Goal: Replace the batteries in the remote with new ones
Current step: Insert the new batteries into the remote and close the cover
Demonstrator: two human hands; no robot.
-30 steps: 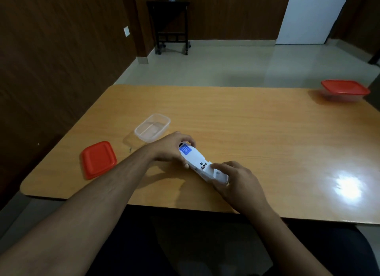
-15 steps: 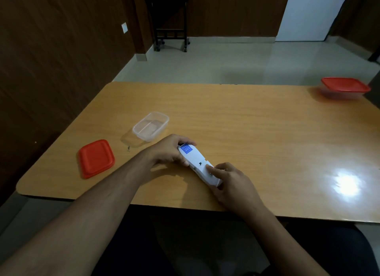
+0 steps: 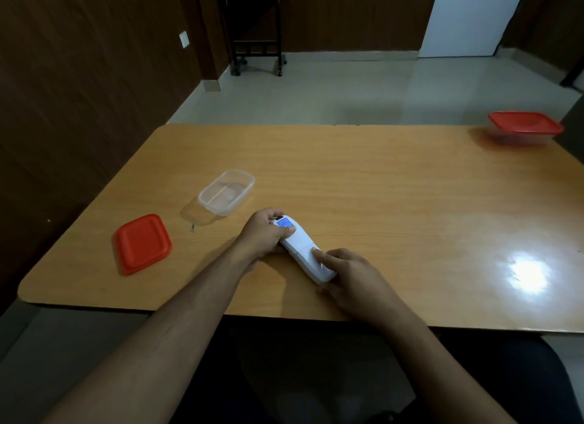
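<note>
A white remote (image 3: pixel 300 248) lies face down and slanted on the wooden table (image 3: pixel 395 202), a blue label at its far end. Its back cover sits flush over the battery bay. My left hand (image 3: pixel 264 235) grips the far end, thumb beside the label. My right hand (image 3: pixel 350 275) holds the near end, its forefinger pressing on the cover. No batteries are visible.
A clear plastic box (image 3: pixel 226 192) stands open just beyond my left hand, its red lid (image 3: pixel 142 244) lying to the left. A second box with a red lid (image 3: pixel 524 128) sits at the far right corner. The near table edge runs under my forearms.
The battery bay was open a second ago with the cover at the near end. My right hand has slid the cover up along the remote until it closed the bay.
</note>
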